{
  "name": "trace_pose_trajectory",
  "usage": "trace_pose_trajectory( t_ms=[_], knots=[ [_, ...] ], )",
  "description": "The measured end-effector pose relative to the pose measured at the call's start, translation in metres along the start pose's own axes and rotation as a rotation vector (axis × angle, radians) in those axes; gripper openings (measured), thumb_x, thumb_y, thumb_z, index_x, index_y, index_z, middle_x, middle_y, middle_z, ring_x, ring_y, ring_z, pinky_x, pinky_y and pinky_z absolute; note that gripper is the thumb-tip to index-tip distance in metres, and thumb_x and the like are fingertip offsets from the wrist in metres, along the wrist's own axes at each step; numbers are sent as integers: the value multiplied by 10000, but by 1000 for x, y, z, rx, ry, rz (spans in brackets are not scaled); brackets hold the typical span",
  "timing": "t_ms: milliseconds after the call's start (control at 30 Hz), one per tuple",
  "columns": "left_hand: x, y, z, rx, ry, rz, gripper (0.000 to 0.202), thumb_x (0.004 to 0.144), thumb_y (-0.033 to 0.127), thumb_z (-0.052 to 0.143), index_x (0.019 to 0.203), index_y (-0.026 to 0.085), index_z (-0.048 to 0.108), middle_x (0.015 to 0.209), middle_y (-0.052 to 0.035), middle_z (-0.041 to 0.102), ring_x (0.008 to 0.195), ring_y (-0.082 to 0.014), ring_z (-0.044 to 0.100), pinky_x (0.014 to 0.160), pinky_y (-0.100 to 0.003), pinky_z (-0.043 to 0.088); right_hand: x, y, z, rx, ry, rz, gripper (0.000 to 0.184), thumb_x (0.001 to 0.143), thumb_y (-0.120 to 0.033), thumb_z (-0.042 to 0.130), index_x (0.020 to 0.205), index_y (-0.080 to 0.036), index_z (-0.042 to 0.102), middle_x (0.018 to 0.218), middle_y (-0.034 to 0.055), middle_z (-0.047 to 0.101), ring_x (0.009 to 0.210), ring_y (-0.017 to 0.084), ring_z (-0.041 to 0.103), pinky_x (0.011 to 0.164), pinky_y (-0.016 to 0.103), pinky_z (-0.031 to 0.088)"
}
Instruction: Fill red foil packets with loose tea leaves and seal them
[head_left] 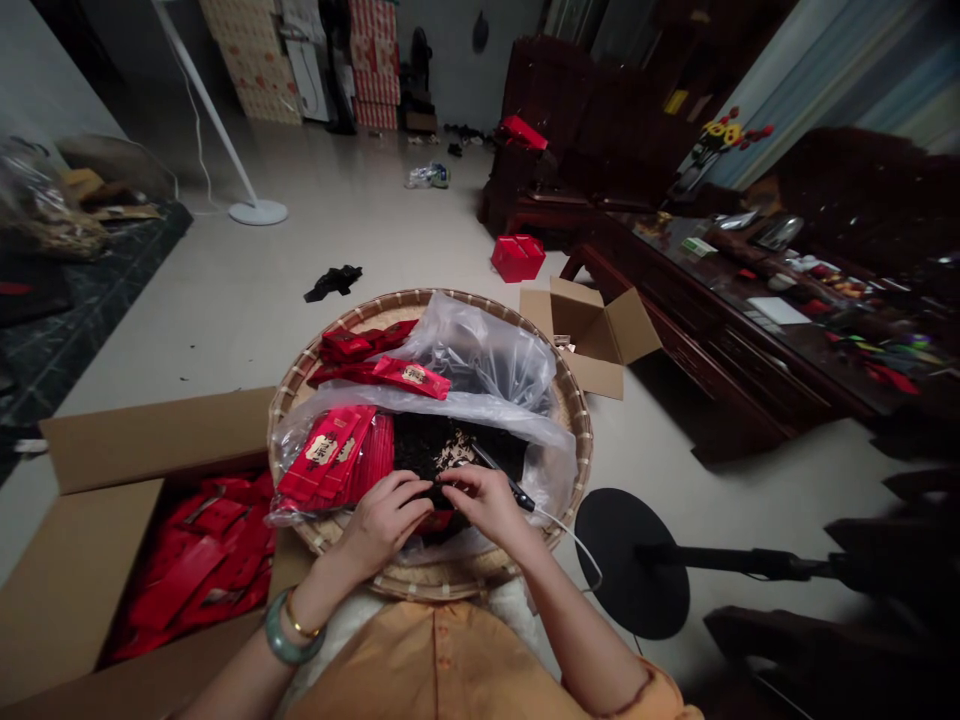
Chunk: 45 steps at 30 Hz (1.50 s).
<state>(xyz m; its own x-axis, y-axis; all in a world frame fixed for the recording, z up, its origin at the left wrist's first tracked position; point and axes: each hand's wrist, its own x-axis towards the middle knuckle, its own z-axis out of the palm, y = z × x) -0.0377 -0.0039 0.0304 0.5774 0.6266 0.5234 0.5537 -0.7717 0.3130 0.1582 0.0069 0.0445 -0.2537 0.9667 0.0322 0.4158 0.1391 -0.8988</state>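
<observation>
A round woven basket (352,320) rests on my lap. In it lies a clear plastic bag (480,350) with dark loose tea (435,445) and a stack of small red packets (334,455). My left hand (386,520) and my right hand (487,500) meet at the near edge of the tea, fingers curled round a small red packet (435,520) that is mostly hidden under them. A thin dark tool with a white cord (510,485) lies against my right hand. More red packets (409,375) lie further back in the basket.
A cardboard box (90,560) of filled red packets (202,560) stands at my left. A small open cardboard box (592,335) and a red box (517,257) lie on the floor ahead. A dark round lamp base (630,560) sits right. A dark wooden table (750,330) stands at right.
</observation>
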Motion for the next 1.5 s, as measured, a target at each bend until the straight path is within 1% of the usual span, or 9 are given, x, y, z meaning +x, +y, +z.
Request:
trace_pose_trajectory(
  t_ms=[267, 700, 767, 900, 967, 1067, 1167, 1333, 1500],
  knots=[
    [-1, 2, -2, 34, 4, 13, 162, 880, 150, 492, 886, 167, 653, 980, -83, 675, 953, -206, 563, 780, -347, 542, 1, -3, 1, -39, -28, -45, 102, 781, -256, 650, 823, -227, 738, 786, 16, 722, 727, 147, 646, 697, 240, 475],
    [-2, 5, -3, 16, -13, 5, 171, 867, 133, 498, 898, 180, 659, 991, -85, 679, 980, -209, 565, 789, -353, 537, 0, 8, 8, 85, 132, 42, 125, 768, -287, 621, 731, -185, 683, 693, 10, 657, 625, 129, 571, 568, 222, 430],
    [-3, 6, -3, 14, -9, 4, 161, 863, 133, 507, 889, 179, 659, 1000, -86, 681, 982, -209, 565, 795, -357, 536, 1, 9, 4, 119, 201, 69, 147, 779, -309, 612, 764, -180, 681, 715, 21, 660, 631, 133, 577, 583, 232, 452],
    [-3, 6, -2, -4, 3, 0, 163, 861, 132, 512, 890, 182, 664, 1005, -87, 681, 980, -204, 571, 801, -356, 534, 0, 6, -10, -1, 315, -11, 238, 801, -302, 601, 1000, -184, 657, 976, 80, 657, 763, 156, 594, 627, 253, 480],
    [-4, 6, -2, -3, 9, -4, 164, 863, 134, 511, 892, 180, 666, 997, -86, 683, 975, -203, 574, 799, -356, 537, -6, 2, -14, -112, 222, -119, 188, 829, -275, 584, 981, -197, 664, 947, 70, 668, 815, 167, 591, 693, 276, 480],
    [-4, 6, -2, 12, 13, -3, 154, 864, 132, 512, 885, 165, 661, 997, -89, 684, 972, -206, 579, 802, -360, 543, -17, -6, -13, -315, -60, -276, 145, 871, -243, 549, 924, -214, 681, 854, 42, 688, 836, 174, 571, 797, 310, 455],
    [-3, 8, -2, 21, 11, 6, 150, 865, 127, 509, 878, 154, 657, 991, -93, 687, 977, -209, 581, 803, -363, 547, -23, -15, -8, -559, -239, -306, 171, 883, -247, 532, 970, -198, 671, 900, 56, 681, 863, 196, 540, 797, 318, 450],
    [0, 13, -4, 11, -31, 19, 168, 873, 137, 494, 878, 161, 660, 1000, -93, 684, 994, -210, 582, 827, -381, 544, -19, -24, -1, -807, -397, -284, 146, 833, -288, 609, 831, -164, 686, 836, 80, 667, 832, 214, 541, 805, 334, 440],
    [-1, 15, -6, -7, -46, 15, 173, 871, 135, 491, 897, 161, 660, 1008, -95, 679, 1023, -218, 570, 839, -392, 542, -18, -24, 1, -828, -427, -282, 168, 812, -305, 636, 847, -148, 685, 840, 87, 676, 831, 222, 562, 791, 335, 441]
  ],
)
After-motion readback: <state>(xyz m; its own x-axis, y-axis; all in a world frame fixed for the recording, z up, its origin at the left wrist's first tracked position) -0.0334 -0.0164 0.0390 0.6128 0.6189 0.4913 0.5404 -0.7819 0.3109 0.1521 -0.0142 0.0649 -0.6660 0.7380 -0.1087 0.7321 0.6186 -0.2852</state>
